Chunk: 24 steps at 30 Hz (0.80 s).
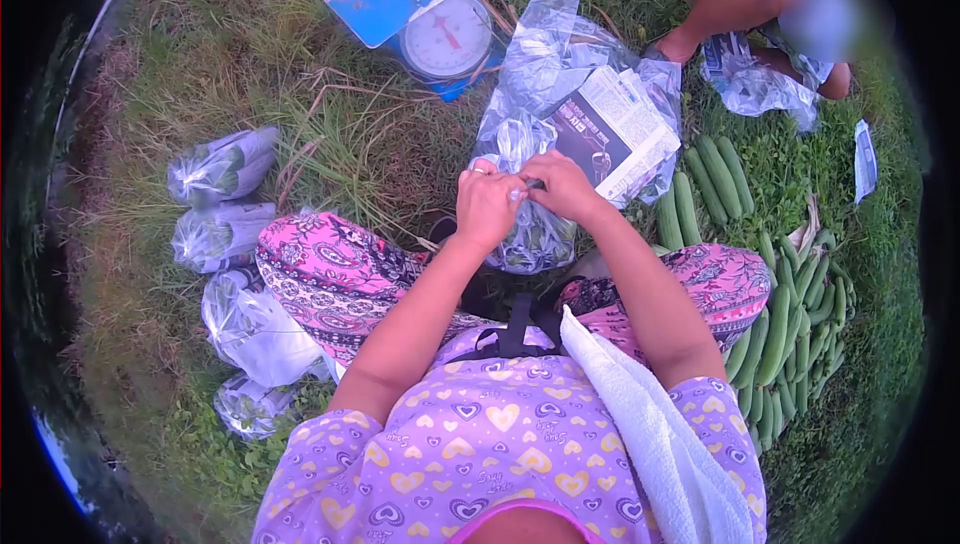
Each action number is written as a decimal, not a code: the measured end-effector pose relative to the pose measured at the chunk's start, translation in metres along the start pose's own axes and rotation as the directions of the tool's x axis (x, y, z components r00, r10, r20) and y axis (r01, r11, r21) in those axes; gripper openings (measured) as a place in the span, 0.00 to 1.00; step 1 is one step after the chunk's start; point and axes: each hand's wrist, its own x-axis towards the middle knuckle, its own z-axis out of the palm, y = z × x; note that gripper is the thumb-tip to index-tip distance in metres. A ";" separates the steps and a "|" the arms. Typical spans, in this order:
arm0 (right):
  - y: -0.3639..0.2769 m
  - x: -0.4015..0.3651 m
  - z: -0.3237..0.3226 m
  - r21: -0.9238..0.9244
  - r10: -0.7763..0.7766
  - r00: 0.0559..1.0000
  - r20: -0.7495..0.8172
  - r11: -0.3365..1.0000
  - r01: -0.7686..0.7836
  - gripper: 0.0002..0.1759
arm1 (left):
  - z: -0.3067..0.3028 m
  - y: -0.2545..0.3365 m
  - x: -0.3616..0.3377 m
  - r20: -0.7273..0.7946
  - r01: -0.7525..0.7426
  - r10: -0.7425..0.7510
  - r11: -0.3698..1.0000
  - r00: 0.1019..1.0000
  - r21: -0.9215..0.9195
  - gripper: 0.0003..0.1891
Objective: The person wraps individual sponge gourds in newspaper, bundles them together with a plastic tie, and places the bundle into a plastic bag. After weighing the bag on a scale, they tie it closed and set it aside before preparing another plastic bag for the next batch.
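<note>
A clear plastic bag (535, 242) with green produce inside stands between my bent knees. My left hand (488, 202) is closed on the gathered neck of this bag, a ring on one finger. Close against it, my right hand (562, 186) pinches the same gathered plastic from the other side. The fingertips of both hands nearly meet, and the exact grip between them is partly hidden. Just beyond the hands lie newspaper sheets (640, 124) on a spread of clear plastic bags (545, 64).
Filled plastic bags (235, 166) line the grass at left. A blue dial scale (445, 36) stands ahead. Long green vegetables (775, 334) are piled at right, with several more (718, 179) above. Another person's bent leg (735, 6) is at the upper right.
</note>
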 end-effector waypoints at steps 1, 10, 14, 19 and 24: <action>0.002 0.002 -0.001 -0.014 0.009 1.000 0.021 1.000 -0.009 0.10 | 0.000 0.000 0.000 0.011 0.045 -0.045 0.999 0.999 -0.017 0.05; 0.010 0.018 -0.002 0.010 0.159 0.965 0.207 0.986 -0.165 0.08 | -0.008 -0.002 0.014 0.207 0.269 -0.284 0.958 0.936 0.097 0.06; 0.016 0.019 0.003 0.005 0.129 0.979 0.159 0.991 -0.131 0.09 | -0.004 0.003 0.025 0.220 0.152 -0.199 0.965 0.955 0.214 0.08; 0.011 0.017 -0.004 -0.004 0.192 0.967 0.166 0.981 -0.194 0.09 | 0.017 -0.005 0.022 0.144 0.081 -0.118 0.967 0.982 0.241 0.14; 0.017 0.019 -0.004 0.049 0.196 0.973 0.122 0.978 -0.203 0.11 | 0.020 -0.006 0.013 -0.009 -0.058 0.062 0.963 0.998 0.262 0.08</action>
